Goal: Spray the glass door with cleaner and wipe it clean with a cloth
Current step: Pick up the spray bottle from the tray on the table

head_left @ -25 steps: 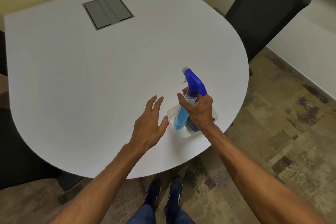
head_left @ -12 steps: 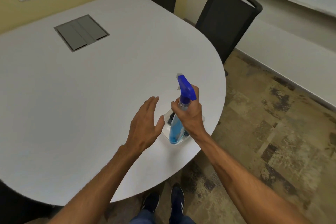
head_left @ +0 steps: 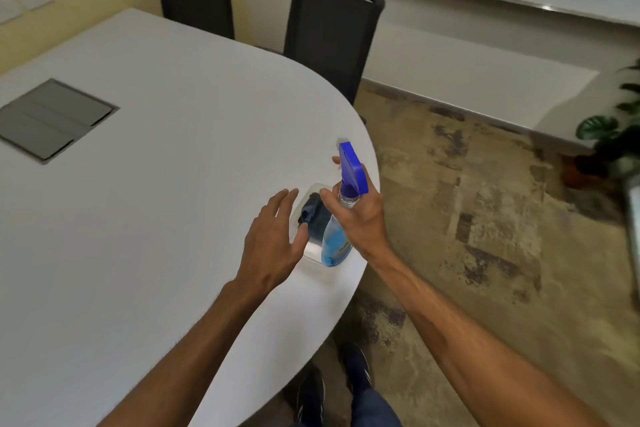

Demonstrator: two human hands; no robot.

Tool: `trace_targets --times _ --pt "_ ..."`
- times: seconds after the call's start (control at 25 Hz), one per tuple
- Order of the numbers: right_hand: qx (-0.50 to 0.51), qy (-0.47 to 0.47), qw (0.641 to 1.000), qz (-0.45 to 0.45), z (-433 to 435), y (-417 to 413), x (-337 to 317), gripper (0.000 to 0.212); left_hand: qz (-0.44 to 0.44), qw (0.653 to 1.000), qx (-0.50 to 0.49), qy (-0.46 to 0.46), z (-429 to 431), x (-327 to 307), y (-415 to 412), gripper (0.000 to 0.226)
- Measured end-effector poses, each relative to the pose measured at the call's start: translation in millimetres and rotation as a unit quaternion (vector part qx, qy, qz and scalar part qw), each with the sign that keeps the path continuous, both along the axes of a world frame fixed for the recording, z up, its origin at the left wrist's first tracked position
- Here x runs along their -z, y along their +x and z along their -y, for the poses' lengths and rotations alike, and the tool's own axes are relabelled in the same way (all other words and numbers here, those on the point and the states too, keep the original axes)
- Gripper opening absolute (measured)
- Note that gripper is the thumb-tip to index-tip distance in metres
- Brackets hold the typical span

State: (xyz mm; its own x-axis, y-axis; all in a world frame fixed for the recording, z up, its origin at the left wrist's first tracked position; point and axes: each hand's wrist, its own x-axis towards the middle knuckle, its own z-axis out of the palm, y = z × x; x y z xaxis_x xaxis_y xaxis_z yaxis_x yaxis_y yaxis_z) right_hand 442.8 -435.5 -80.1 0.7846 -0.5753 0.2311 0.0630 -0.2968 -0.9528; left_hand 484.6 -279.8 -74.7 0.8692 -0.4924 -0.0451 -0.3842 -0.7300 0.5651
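1. Fingers of the right hand are curled round the neck of the spray bottle, just under its blue trigger head, and one finger reaches up in front of the trigger
2. The bottle is clear and has blue liquid in its lower part. It is tilted, with the head leaning away from the person. Its base is over the near corner of a clear tray; whether the base touches the tray, I cannot tell
3. The left hand holds nothing. Its fingers are straight and a little spread, palm down, just beside the left side of the tray. The thumb points toward the cloth, but I cannot tell if it touches it
4. The dark blue cloth lies crumpled inside the tray, between the two hands
5. The tray stands on the white table, near its rounded edge
6. A grey hatch panel is set flat into the tabletop, well apart from the tray, at the far left
7. Two black chairs stand behind the table, and a potted plant is on the floor at the far right
8. The person's dark shoes stand on the patterned floor, just beside the table edge
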Motion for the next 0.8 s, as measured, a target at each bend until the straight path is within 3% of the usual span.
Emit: trace_targets --times 0.2,0.44,0.8 --pt "0.125 -0.041 0.991 0.017 3.4 -42.8 0.0 0.050 -0.006 0.996 0.081 -0.024 12.3 1.5 -18.3 0.064" --pt "0.220 -0.011 0.975 -0.019 22.6 -120.2 6.6 0.039 -0.003 0.982 0.179 -0.051 50.3 2.2 -59.3 0.065" --pt "0.402 -0.034 0.915 -0.015 25.7 -294.7 -4.1 0.038 0.025 0.919 0.385 -0.078 95.8 -4.4 -181.3 0.068"
